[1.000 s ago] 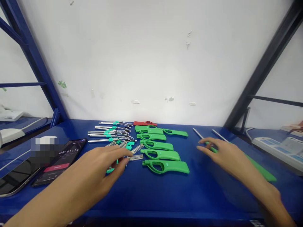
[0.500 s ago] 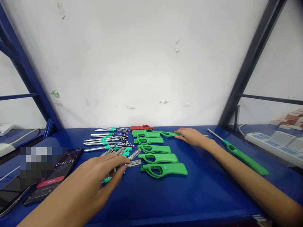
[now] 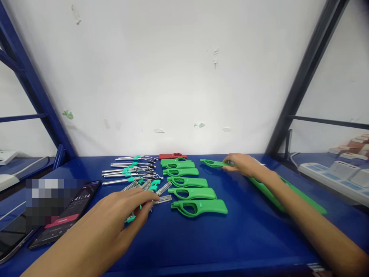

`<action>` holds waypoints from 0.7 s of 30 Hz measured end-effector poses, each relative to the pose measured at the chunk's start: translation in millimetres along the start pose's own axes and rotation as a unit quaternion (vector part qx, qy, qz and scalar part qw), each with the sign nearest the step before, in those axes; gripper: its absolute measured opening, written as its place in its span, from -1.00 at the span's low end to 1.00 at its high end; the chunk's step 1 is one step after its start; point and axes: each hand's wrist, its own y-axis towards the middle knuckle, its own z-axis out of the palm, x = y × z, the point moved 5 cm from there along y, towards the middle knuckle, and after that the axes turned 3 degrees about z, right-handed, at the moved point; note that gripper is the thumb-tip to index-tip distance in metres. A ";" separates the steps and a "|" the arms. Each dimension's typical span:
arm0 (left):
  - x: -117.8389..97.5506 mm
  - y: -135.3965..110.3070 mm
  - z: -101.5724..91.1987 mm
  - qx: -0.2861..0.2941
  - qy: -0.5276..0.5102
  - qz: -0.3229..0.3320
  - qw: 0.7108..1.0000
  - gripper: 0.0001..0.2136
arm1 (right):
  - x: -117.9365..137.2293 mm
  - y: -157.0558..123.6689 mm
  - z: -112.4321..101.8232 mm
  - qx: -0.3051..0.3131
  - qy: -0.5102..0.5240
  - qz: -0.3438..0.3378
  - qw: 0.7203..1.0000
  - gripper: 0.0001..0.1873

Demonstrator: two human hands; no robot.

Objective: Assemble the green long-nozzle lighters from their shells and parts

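Note:
My left hand [image 3: 127, 207] lies on the blue bench with its fingers curled over small clear tubes and teal clips [image 3: 157, 190]. My right hand [image 3: 245, 164] reaches to the back right and grips one green lighter shell [image 3: 213, 163], lifted clear of the row. Several more green lighter shells [image 3: 190, 186] lie in a column in the middle, the nearest and largest one [image 3: 198, 207] at the front. A red shell [image 3: 172, 156] lies behind them. Metal rods with teal fittings [image 3: 129, 169] are stacked to the left.
A phone [image 3: 67, 211] showing a timer lies at the left with a second dark device beside it. A long green lighter [image 3: 300, 198] lies on the right, partly under my forearm. A white power strip [image 3: 331, 173] sits far right. Blue frame posts flank the white wall.
My right hand took hold of the rear green shell and drew it right, away from the column. My left hand stayed on the small parts.

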 end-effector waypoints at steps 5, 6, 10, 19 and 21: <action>11.6 -3.7 -0.6 0.000 -0.007 -0.032 0.999 -0.65 | 20.3 -22.4 -39.0 -0.042 0.054 -0.024 0.997 -0.66; 14.8 -4.4 -0.4 0.004 -0.010 -0.041 0.999 -0.65 | 31.6 -31.3 -47.6 -0.049 0.070 -0.043 0.995 -0.65; 23.8 -11.4 6.8 0.036 -0.028 -0.078 0.996 -0.63 | 93.4 -78.6 -64.8 -0.035 0.124 -0.138 0.982 -0.67; 0.0 -62.5 58.2 0.153 -0.105 -0.150 0.971 -0.53 | 175.0 -143.7 5.1 -0.052 0.132 -0.282 0.949 -0.73; -6.7 -62.0 63.3 0.138 -0.135 -0.155 0.969 -0.67 | 177.8 -143.7 13.2 -0.061 0.115 -0.285 0.950 -0.69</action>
